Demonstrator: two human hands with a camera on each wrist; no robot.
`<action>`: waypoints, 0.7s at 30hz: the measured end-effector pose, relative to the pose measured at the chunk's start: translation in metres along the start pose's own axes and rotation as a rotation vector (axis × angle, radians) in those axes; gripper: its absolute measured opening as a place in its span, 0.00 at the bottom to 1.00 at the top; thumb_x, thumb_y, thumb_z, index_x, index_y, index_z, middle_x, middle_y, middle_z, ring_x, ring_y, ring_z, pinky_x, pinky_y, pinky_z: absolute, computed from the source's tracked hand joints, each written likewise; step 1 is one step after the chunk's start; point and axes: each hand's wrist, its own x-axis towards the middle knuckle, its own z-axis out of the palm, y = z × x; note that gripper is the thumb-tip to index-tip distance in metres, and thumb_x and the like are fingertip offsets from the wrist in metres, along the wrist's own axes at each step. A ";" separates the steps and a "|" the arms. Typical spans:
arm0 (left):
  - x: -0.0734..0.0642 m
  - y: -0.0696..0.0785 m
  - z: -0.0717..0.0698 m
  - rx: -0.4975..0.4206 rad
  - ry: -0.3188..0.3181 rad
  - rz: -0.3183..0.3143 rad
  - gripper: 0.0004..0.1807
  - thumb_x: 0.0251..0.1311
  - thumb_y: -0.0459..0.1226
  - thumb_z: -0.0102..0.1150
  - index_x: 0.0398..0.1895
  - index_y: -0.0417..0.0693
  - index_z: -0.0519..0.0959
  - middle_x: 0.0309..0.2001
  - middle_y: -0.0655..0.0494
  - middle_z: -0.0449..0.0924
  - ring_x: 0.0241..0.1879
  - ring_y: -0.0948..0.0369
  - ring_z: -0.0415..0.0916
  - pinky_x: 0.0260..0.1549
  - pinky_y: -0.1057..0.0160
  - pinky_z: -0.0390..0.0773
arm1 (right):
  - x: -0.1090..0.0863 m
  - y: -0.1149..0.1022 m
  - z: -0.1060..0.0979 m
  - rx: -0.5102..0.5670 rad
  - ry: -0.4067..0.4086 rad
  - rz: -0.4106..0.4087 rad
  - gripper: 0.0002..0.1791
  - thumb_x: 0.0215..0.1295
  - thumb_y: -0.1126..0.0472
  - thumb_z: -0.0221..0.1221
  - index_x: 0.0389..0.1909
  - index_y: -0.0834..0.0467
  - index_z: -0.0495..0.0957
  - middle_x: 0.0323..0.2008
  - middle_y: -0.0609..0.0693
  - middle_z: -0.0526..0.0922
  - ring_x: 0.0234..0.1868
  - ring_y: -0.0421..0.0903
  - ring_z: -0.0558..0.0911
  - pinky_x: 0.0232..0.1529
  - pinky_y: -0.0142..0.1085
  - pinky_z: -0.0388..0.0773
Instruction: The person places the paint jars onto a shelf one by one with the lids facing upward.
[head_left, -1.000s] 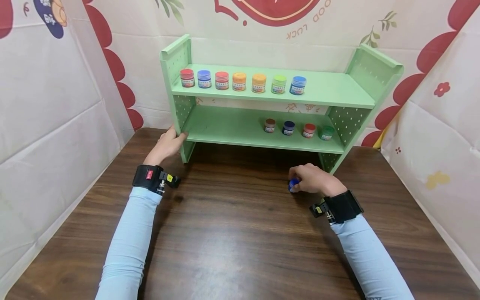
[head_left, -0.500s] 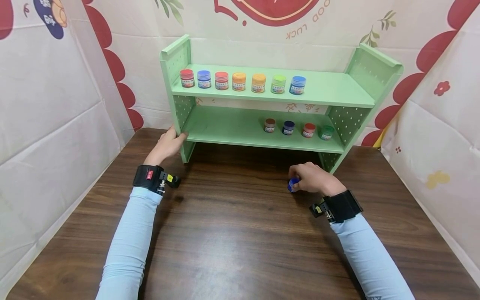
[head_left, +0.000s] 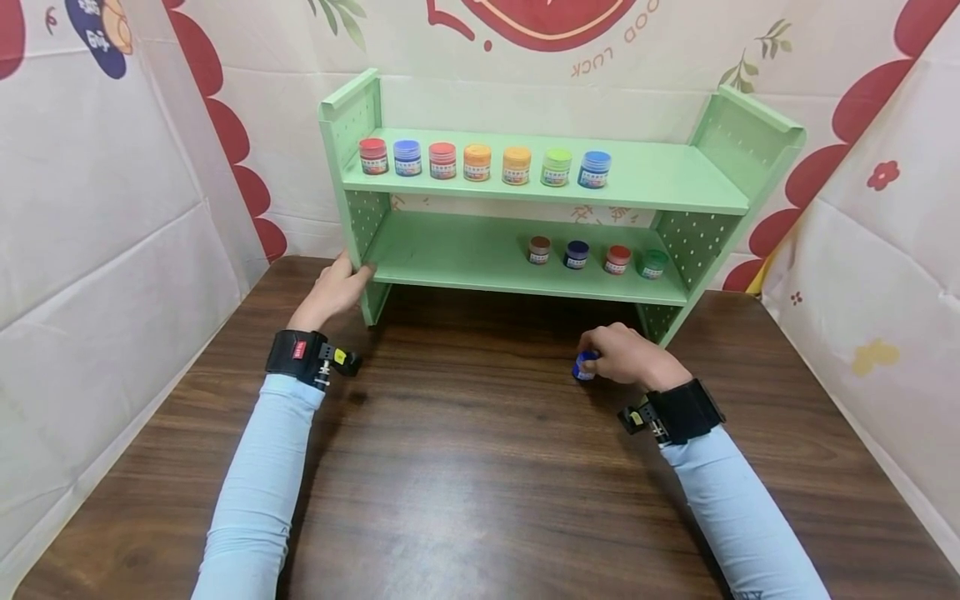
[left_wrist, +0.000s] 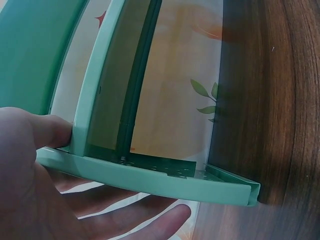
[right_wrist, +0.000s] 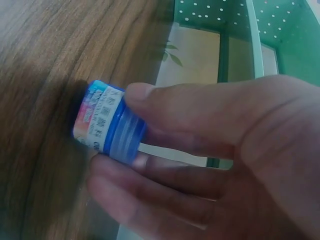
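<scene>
My right hand point(head_left: 622, 357) pinches a small blue paint jar point(right_wrist: 107, 120) between thumb and fingers, around its ribbed lid. The jar has a printed label and is at the tabletop, in front of the shelf; whether its base touches the wood I cannot tell. At the left, my left hand point(head_left: 333, 293) grips the side panel of the green shelf point(head_left: 450, 250). In the left wrist view the thumb point(left_wrist: 52, 131) lies on the inner side of that panel, and the other fingers reach past its outer side.
Several paint jars, among them an orange jar point(head_left: 477, 162), line the upper tier. On the lower tier, toward the right, stand a brown jar point(head_left: 538, 251), a dark blue jar point(head_left: 577, 255), a red jar point(head_left: 617, 260) and a green jar point(head_left: 653, 264). Printed cloth point(head_left: 525, 100) hangs behind.
The blue jar in my right hand has shifted very slightly up and left in the head view, with more of its side showing. My left hand keeps its hold on the shelf.
</scene>
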 end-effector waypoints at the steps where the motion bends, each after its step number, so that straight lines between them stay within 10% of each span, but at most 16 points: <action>1: 0.000 -0.001 0.000 0.001 0.001 -0.002 0.32 0.78 0.50 0.39 0.80 0.49 0.56 0.74 0.40 0.67 0.74 0.39 0.64 0.71 0.33 0.61 | 0.001 0.000 0.001 0.001 0.002 -0.001 0.13 0.72 0.63 0.61 0.51 0.66 0.83 0.38 0.54 0.86 0.33 0.44 0.77 0.33 0.36 0.74; 21: 0.001 -0.001 0.000 -0.026 -0.007 0.002 0.32 0.78 0.50 0.38 0.81 0.51 0.54 0.74 0.42 0.67 0.71 0.42 0.67 0.69 0.35 0.65 | -0.004 -0.017 -0.013 -0.027 0.104 -0.076 0.11 0.74 0.58 0.60 0.50 0.59 0.83 0.34 0.47 0.84 0.33 0.43 0.76 0.37 0.39 0.75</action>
